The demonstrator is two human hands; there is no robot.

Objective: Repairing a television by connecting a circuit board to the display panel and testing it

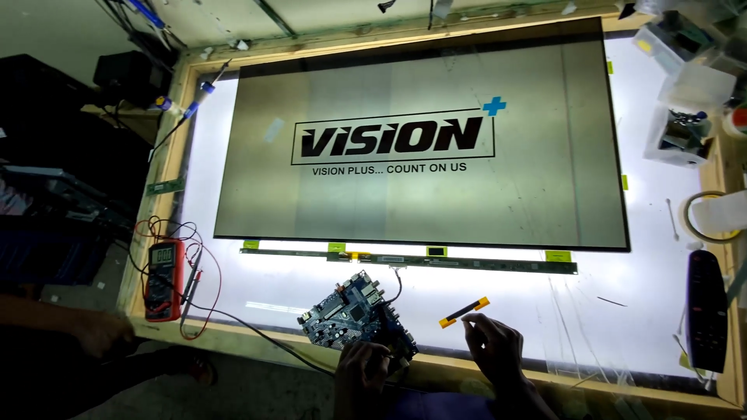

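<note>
We stand at the near edge of the lit worktop, both hands low in view. Our left hand rests on the near end of a blue circuit board, its grip closed on the board's near corner. The board lies tilted near the middle of the near edge, with a thin cable rising from it to the long strip board beneath the panel. Our right hand is just right of the circuit board, fingers pinched together; whether they hold anything, we cannot tell. Just above that hand lies a short flat cable with orange ends, apart from the fingers. A red multimeter with its leads sits at the left edge. A black remote lies by the right edge. Another person's hand shows at the near left corner.
</note>
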